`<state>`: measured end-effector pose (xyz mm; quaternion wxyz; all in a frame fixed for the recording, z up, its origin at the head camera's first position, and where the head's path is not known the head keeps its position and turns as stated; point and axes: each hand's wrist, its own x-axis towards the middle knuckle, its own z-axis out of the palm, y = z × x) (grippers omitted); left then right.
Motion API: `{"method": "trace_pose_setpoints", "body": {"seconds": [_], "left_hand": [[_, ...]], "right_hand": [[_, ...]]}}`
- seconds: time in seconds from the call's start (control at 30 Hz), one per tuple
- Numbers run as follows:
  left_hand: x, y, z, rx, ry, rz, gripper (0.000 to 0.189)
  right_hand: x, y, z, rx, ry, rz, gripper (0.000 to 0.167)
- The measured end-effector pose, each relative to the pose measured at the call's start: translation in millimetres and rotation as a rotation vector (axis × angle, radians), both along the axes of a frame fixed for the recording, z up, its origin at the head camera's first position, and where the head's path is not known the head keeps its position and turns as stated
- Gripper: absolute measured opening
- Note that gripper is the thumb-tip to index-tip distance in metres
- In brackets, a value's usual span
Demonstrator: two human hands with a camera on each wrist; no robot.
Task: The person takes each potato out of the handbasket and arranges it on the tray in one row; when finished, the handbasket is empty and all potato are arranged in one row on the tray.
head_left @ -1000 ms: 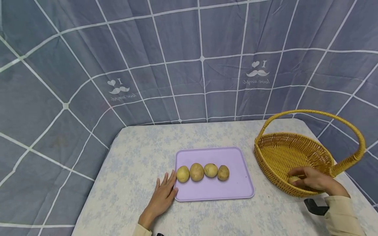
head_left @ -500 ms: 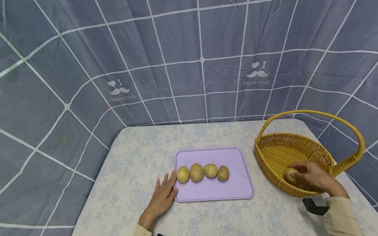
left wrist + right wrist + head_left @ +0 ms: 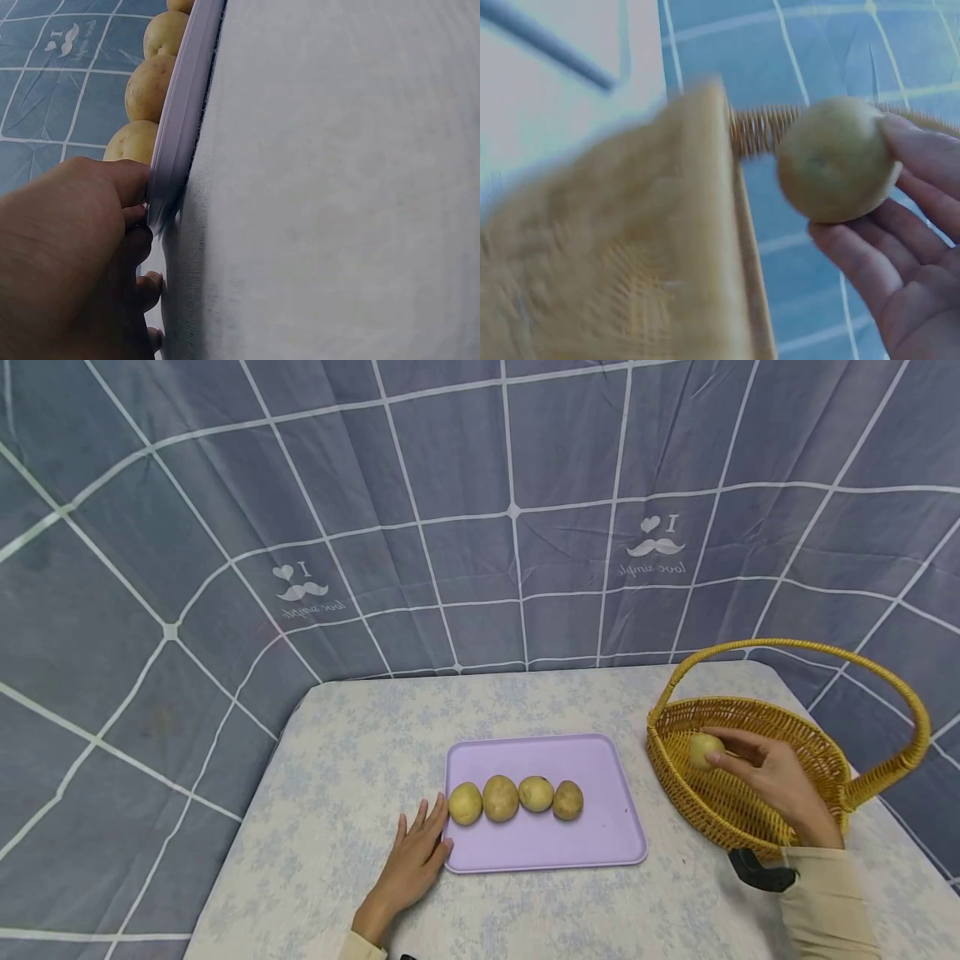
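My right hand (image 3: 772,772) holds a small round yellowish potato (image 3: 706,751) between thumb and fingertips, over the yellow wicker basket (image 3: 738,839). In the right wrist view the potato (image 3: 838,159) is beside the basket's blurred rim (image 3: 712,225). My left hand (image 3: 411,866) rests at the left edge of the lilac tray (image 3: 547,852), fingers extended, with the thumb touching its rim; the left wrist view shows the thumb against the tray's side (image 3: 180,112). On the tray a row of several potatoes (image 3: 500,798) runs from the left edge toward the right.
The basket's tall arched handle (image 3: 810,646) rises over its right side. A pale floral cloth (image 3: 337,760) covers the table. Behind and at the sides hangs a blue-grey checked curtain (image 3: 465,560). A black wrist strap piece (image 3: 761,871) sits below my right sleeve.
The right hand has lifted the potato from the basket's near side and carried it up and left toward the left rim. Left hand, tray and row of potatoes stay as they were.
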<state>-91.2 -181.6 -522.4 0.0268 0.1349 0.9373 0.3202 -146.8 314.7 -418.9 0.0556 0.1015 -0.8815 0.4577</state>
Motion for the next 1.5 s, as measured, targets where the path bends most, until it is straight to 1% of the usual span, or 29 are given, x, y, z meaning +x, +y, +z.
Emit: {"method": "trace_pose_setpoints", "body": {"seconds": [0.07,0.17,0.23,0.3,0.43,0.57,0.73,0.83,0.9,1.07,1.17,1.27,1.37,1.5], "left_hand": [[-0.1,0.0,0.1,0.001,-0.002,0.001,0.058],[-0.7,0.0,0.4,0.003,0.0,0.0,0.058],[-0.9,0.0,0.7,0.004,0.001,0.0,0.058],[-1.1,0.0,0.9,0.005,0.005,0.002,0.058],[-0.6,-0.2,1.0,-0.001,0.005,0.001,0.058],[0.2,-0.3,0.7,-0.003,0.004,0.002,0.058],[0.3,-0.4,-0.6,0.002,0.001,0.003,0.058],[0.2,-0.6,-1.1,0.0,0.001,0.002,0.058],[0.1,-0.6,-0.8,0.0,0.002,0.003,0.058],[-0.1,-0.5,-0.2,0.0,0.006,0.006,0.058],[0.1,-0.3,-0.3,-0.001,0.006,0.007,0.058],[0.2,-0.1,-0.5,0.001,0.006,0.006,0.058],[0.1,-0.1,-0.7,0.002,0.007,0.005,0.058],[-0.3,-0.5,-1.4,-0.003,0.013,0.003,0.058]], "right_hand": [[-1.7,-12,-1.5,-0.104,0.022,0.051,0.04],[-5.6,-31,-5.7,-0.196,0.034,0.117,0.039],[-7.9,-43,-9.9,-0.231,0.027,0.144,0.039],[-9.7,-55,-15.2,-0.214,0.032,0.159,0.037],[-11.6,-76,-31.0,-0.192,-0.007,0.214,0.036],[-13.7,-91,-48.0,-0.163,-0.062,0.26,0.037],[-13.5,-100,-60.9,-0.091,-0.104,0.259,0.038],[-12.7,-103,-63.7,-0.047,-0.113,0.241,0.037],[-12.9,-104,-65.4,-0.038,-0.128,0.237,0.037],[-13.0,-106,-72.0,-0.055,-0.163,0.271,0.04],[-13.5,-109,-75.9,-0.034,-0.152,0.279,0.039],[-14.5,-112,-78.1,0.01,-0.131,0.265,0.038],[-15.8,-116,-78.7,0.048,-0.112,0.256,0.037],[-17.4,-120,-78.5,0.067,-0.093,0.263,0.036]]}}
